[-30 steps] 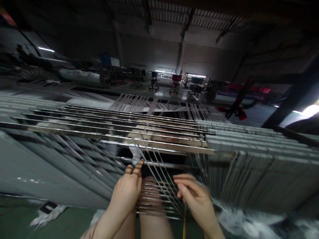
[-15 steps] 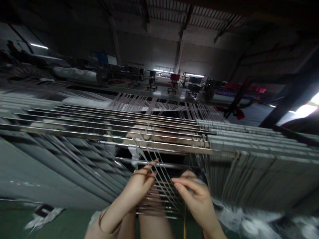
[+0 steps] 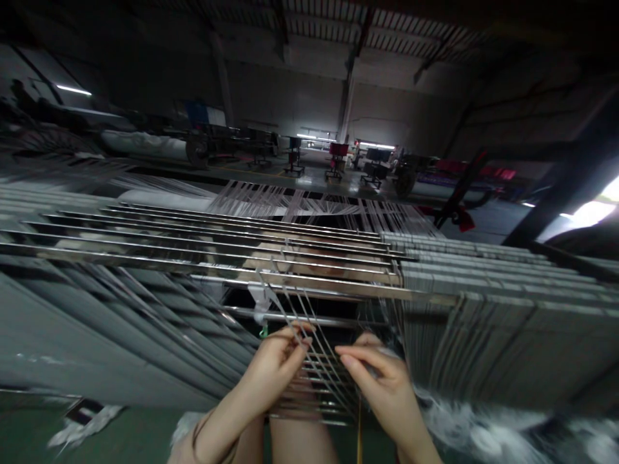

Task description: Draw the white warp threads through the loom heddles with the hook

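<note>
Just under the lowest steel bars (image 3: 338,287), both hands work among taut pale threads (image 3: 316,361) strung across a dark gap. The left hand (image 3: 273,367) has its fingers (image 3: 302,330) curled and drawn together at the threads, near a small green clip (image 3: 263,332) and a white tuft (image 3: 260,298). The right hand (image 3: 382,386) sits close by, its thumb and forefinger nearly meeting; whether either hand has a thread pinched is too fine to tell. A thin yellow strand (image 3: 359,419) hangs below the right hand. On both sides of the gap lie broad grey sheets of closely packed threads (image 3: 464,341), with white fluff (image 3: 488,438) heaped low on the right and a green floor (image 3: 29,428) at lower left. Beyond, a dim factory hall stretches out, with wheeled machines (image 3: 203,148), red-topped stands (image 3: 338,154) and strip lights (image 3: 72,90) under a ribbed roof (image 3: 338,26).
</note>
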`<action>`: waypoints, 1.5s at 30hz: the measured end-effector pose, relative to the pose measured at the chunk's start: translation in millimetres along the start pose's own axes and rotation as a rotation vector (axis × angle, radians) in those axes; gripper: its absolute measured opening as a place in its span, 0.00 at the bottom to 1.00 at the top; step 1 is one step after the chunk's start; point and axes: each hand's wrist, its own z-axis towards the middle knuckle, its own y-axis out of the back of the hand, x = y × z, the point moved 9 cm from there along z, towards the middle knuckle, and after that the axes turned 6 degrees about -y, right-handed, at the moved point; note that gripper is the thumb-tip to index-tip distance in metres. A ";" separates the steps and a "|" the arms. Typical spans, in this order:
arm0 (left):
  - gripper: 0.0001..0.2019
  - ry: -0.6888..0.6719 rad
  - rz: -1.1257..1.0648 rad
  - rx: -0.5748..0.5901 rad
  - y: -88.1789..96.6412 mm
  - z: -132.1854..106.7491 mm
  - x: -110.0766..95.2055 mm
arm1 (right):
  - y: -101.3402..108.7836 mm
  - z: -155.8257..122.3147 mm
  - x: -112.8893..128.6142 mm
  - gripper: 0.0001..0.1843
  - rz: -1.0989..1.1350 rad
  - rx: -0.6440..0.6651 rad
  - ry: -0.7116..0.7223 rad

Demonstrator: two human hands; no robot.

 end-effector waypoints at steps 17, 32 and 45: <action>0.06 -0.160 -0.046 -0.059 18.7 -21.1 -49.9 | -22.1 15.2 20.0 0.10 -0.077 0.212 -0.044; 0.08 -0.207 -0.212 0.038 -11.5 -60.7 -62.4 | -36.5 6.0 28.7 0.08 -0.108 0.340 -0.077; 0.21 0.253 0.383 -0.088 22.9 -5.6 31.9 | 2.2 -23.0 39.7 0.10 -0.033 0.112 0.010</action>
